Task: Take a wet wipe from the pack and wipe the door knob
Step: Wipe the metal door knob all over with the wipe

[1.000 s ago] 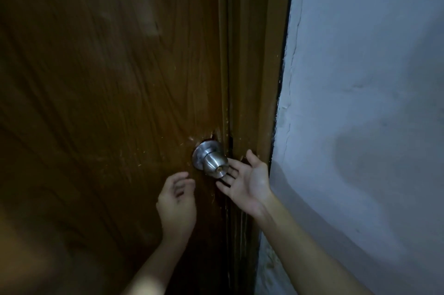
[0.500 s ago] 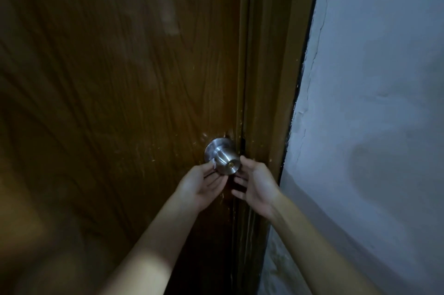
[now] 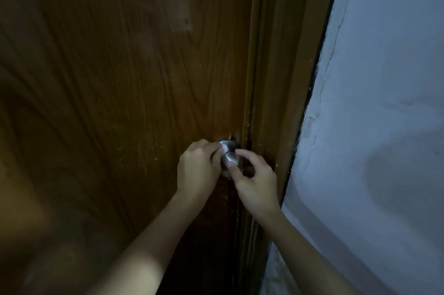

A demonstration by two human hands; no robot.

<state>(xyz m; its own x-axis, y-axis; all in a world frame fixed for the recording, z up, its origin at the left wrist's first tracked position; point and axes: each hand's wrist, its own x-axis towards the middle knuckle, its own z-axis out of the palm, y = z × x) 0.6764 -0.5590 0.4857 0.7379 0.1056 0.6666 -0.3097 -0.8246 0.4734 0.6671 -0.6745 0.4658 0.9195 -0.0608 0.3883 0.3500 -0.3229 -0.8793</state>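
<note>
Left hand (image 3: 197, 170) curled against door knob (image 3: 229, 159), perhaps pinching a pale wipe (image 3: 224, 147) for rubbing; right hand (image 3: 255, 182) fingers clamped round knob, steadying.

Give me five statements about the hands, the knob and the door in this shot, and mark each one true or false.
1. Both hands are at the door knob. True.
2. The left hand presses a small white wipe against the knob. True, as far as the dim light shows.
3. The right hand hangs at the person's side. False: its thumb and forefinger touch the knob.
4. The knob is made of dark wood. False: it is shiny metal; the door is wood.
5. The pale wall lies to the right of the door frame. True.
</note>
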